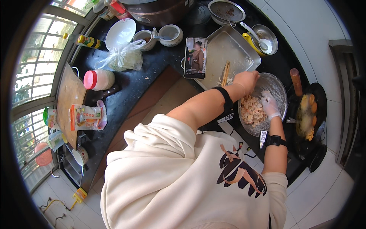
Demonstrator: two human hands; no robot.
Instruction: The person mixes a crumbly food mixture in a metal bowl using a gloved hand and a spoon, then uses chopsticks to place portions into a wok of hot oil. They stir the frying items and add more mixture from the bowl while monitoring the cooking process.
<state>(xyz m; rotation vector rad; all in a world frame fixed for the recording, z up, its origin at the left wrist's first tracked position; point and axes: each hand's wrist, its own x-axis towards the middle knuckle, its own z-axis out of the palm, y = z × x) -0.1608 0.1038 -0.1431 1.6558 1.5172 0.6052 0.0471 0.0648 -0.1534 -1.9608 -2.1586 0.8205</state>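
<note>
A large metal mixing bowl (281,86) holds a heap of pale, chopped, sticky mixture (253,110). My left hand (247,81) is at the bowl's upper left rim with its fingers curled over it. Inside the bowl, at the right edge of the mixture, is my right hand (270,104) in a clear plastic glove. Bits of the mixture cling to its fingers, which are bent; whether they hold a portion is hidden. To the right, a black wok (321,114) with a wooden handle (296,81) contains bubbling oil and several golden frying pieces (313,107).
Wooden chopsticks (226,73) lie in a metal tray (213,47), with a smartphone (196,57) against its left side. Behind stand a strainer (227,11) and a small metal bowl holding a white ladle (264,45). Leftward are a red-lidded jar (98,80) and a tied plastic bag (125,58).
</note>
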